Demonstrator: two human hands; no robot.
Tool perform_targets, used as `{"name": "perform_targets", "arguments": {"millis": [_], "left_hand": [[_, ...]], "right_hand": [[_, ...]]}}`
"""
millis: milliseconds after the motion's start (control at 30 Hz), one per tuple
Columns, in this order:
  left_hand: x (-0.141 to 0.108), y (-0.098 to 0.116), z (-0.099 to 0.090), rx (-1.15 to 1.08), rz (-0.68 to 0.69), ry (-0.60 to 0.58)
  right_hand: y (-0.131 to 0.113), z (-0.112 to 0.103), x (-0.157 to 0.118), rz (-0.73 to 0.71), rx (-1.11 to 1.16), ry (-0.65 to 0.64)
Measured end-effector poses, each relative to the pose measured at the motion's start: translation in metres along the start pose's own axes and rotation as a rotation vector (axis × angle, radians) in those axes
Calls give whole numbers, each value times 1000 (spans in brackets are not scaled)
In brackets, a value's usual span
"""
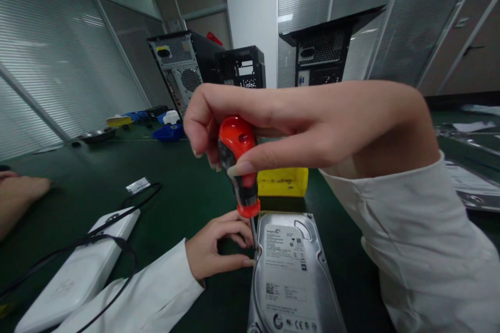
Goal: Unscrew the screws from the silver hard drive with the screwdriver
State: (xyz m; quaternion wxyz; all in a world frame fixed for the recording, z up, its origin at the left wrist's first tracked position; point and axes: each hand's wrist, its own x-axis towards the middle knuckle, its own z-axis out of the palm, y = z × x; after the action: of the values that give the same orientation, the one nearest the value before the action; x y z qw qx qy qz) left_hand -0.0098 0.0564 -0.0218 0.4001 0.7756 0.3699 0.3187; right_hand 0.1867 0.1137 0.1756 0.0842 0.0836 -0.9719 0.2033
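Observation:
My right hand (289,130) is wrapped round the red and black handle of a screwdriver (239,166), held nearly upright. Its thin shaft runs down to the left edge of a silver hard drive (291,276), which lies flat with its label up; the exact spot where the tip meets it is hard to make out. My left hand (222,247) rests at the drive's left side, thumb and fingertips touching that edge near the shaft, fingers apart from the thumb. Behind the drive stands a yellow bin (283,182) with handwriting on it.
A white power bank-like box (78,276) with a black cable lies at left. Another person's arm (23,192) reaches in at the left edge. Computer cases (187,62) stand at the back, near a blue bin (169,132). Metal parts (476,187) lie at right.

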Motion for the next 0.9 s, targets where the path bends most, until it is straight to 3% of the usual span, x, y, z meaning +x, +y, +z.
{"name": "perform_targets", "arguments": {"millis": [133, 200, 633, 800, 900], "left_hand": [[-1, 0, 2, -7, -28, 7], [-1, -1, 3, -2, -31, 7], [4, 7, 2, 11, -43, -5], [5, 8, 1, 18, -43, -17], [4, 7, 1, 27, -40, -17]], "right_hand": [[0, 1, 1, -137, 114, -46], [2, 2, 2, -135, 121, -38], [15, 3, 11, 144, -180, 119], [18, 3, 9, 295, -191, 180], [18, 4, 9, 312, -168, 190]]}}
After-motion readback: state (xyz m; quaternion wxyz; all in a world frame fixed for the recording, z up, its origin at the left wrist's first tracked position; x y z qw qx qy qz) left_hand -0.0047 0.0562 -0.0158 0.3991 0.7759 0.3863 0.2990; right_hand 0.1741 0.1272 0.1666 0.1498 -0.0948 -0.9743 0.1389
